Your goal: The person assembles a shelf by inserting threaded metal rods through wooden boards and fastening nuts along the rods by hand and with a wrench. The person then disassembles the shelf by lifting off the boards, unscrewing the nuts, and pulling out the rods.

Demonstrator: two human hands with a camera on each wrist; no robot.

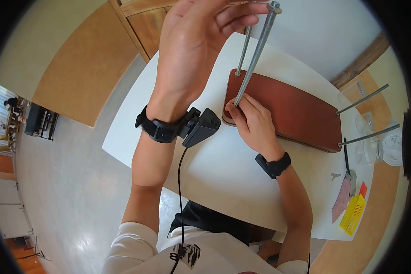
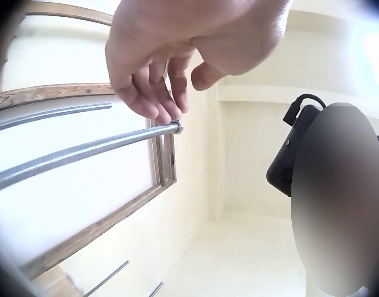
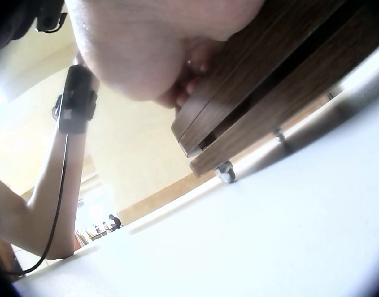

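Observation:
A long threaded rod rises from the near left corner of a reddish-brown wooden board stack. Nuts sit at its top end. Up there is my left hand, its loosely bent fingertips right at the rod beside the nuts; in the left wrist view the thumb stands apart from the rod. Down at the board, my right hand pinches the foot of the rod between thumb and fingers. The fingers' far side is hidden. In the right wrist view, two boards lie one above the other with a gap.
Three other rods stand at the stack's corners, one of them the far right rod. Rightward on the white table lie a small wrench, a pink cloth and a yellow basket. Clear containers stand beyond.

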